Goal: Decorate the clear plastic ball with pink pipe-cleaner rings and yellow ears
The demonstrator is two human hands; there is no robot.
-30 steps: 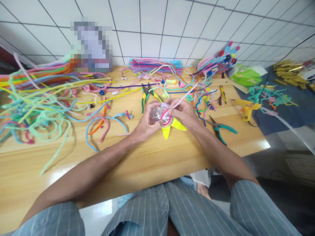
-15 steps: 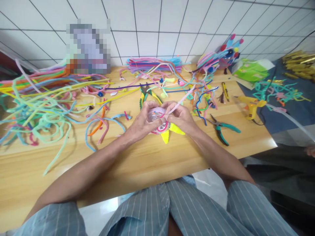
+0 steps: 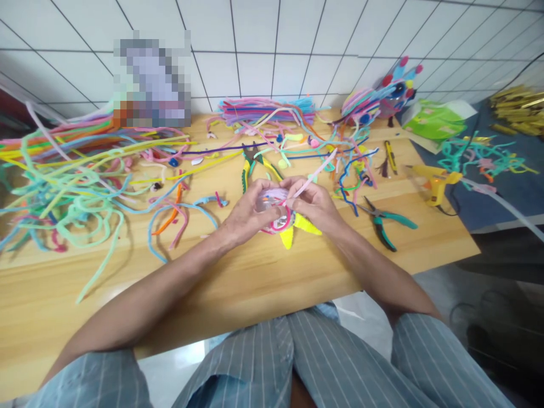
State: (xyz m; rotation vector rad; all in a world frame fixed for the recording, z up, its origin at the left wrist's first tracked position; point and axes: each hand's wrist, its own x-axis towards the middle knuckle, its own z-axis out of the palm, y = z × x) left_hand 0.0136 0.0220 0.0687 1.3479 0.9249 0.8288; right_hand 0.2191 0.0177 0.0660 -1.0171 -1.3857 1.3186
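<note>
Between my hands is a small clear, rounded craft piece (image 3: 267, 199) wound with lilac and pink pipe cleaner, with two yellow points (image 3: 288, 238) sticking out toward me. My left hand (image 3: 250, 212) is closed around its left side, thumb pressed on the front. On the other side my right hand (image 3: 312, 201) pinches a pale pink pipe cleaner (image 3: 317, 173), whose free end sticks up to the right. The fingertips of both hands nearly meet at the piece and hide part of it.
Pliers with yellow-green handles (image 3: 245, 173) lie just behind my hands. Teal-handled pliers (image 3: 385, 224), a yellow glue gun (image 3: 437, 184) and a yellow cutter (image 3: 390, 157) are to the right. Tangled pipe cleaners (image 3: 80, 209) cover the left; a bundle (image 3: 266, 111) lies by the tiled wall.
Both hands stay on the craft piece with only a slight shift. The pale pink pipe cleaner's free end has tipped a little. At the far right edge, a person's fingers have gone from view.
</note>
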